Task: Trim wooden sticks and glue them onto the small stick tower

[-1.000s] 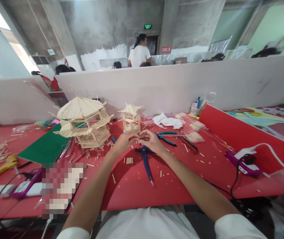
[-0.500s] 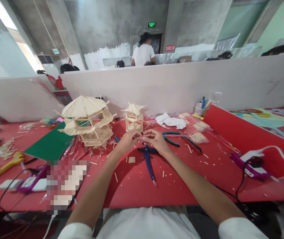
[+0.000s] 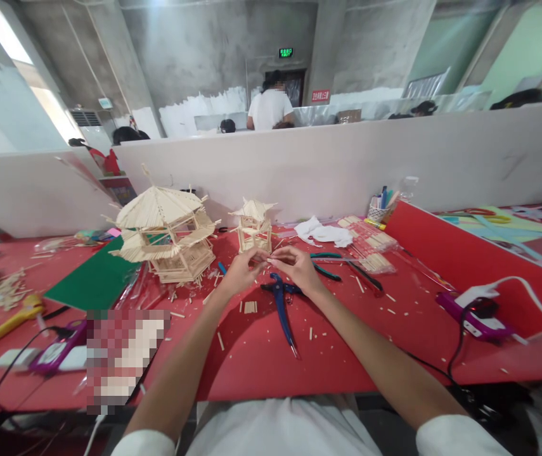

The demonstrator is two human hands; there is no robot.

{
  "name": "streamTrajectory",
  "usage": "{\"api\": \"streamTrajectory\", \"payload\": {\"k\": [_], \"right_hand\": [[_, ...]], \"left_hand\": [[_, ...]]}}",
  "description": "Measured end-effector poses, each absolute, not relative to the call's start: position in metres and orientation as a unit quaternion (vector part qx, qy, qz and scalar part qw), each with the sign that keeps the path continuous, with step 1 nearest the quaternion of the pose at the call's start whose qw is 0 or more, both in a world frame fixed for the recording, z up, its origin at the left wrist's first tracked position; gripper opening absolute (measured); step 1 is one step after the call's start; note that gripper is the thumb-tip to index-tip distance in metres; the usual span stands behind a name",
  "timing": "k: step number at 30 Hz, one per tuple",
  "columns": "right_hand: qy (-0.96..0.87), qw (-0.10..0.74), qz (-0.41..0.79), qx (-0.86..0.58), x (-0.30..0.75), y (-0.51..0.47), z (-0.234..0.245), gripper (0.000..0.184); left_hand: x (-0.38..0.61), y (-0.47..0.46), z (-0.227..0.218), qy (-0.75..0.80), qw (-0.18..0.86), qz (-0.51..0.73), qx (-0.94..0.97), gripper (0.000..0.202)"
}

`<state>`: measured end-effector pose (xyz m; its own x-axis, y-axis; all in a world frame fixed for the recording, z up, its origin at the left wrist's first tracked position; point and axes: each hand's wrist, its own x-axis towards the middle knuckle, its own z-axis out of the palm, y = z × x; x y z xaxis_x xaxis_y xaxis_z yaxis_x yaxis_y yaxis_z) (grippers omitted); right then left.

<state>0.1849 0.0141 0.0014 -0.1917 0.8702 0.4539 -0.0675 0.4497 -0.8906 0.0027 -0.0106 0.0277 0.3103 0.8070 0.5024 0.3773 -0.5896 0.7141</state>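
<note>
My left hand (image 3: 245, 272) and my right hand (image 3: 295, 265) meet fingertip to fingertip above the red table, both closed in a pinch. Between them is something small and pale, too tiny to name. Just under my hands lies a blue-handled cutter (image 3: 280, 307). A short row of small wooden sticks (image 3: 250, 307) rests to its left. Behind my hands stands a small pavilion of wooden sticks (image 3: 253, 231). A larger stick pavilion (image 3: 163, 231) stands to the left of it.
Teal-handled pliers (image 3: 326, 266), a white cloth (image 3: 322, 232) and bagged sticks (image 3: 370, 244) lie at the right. A yellow glue gun (image 3: 11, 318), a green board (image 3: 92, 278) and a purple power strip (image 3: 59, 348) are at the left. A red board (image 3: 470, 272) leans at far right.
The view has shifted slightly. My hands stay pinched together at nearly the same place, with only small finger movement. The pavilions and tools have not moved on the table.
</note>
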Motion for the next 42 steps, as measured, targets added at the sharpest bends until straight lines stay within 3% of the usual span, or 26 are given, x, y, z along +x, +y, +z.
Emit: {"api": "streamTrajectory", "payload": {"k": [10,19,28,42], "right_hand": [[-0.65,0.556,0.419,-0.305,0.1842,0.0119,0.0047,0.028],[-0.636,0.577,0.419,-0.296,0.1832,0.0082,0.0087,0.028],[-0.681,0.547,0.39,-0.29,0.1822,0.0065,0.0058,0.02],[-0.624,0.546,0.478,-0.29,0.1856,0.0055,0.0093,0.024]], "left_hand": [[0.0036,-0.0093,0.0287,0.392,0.255,0.481,0.742,0.02],[0.0071,-0.0079,0.028,0.39,0.36,0.481,0.697,0.027],[0.008,-0.0075,0.0274,0.399,0.351,0.495,0.688,0.029],[0.005,-0.0114,0.0267,0.338,0.52,0.496,0.608,0.031]]}}
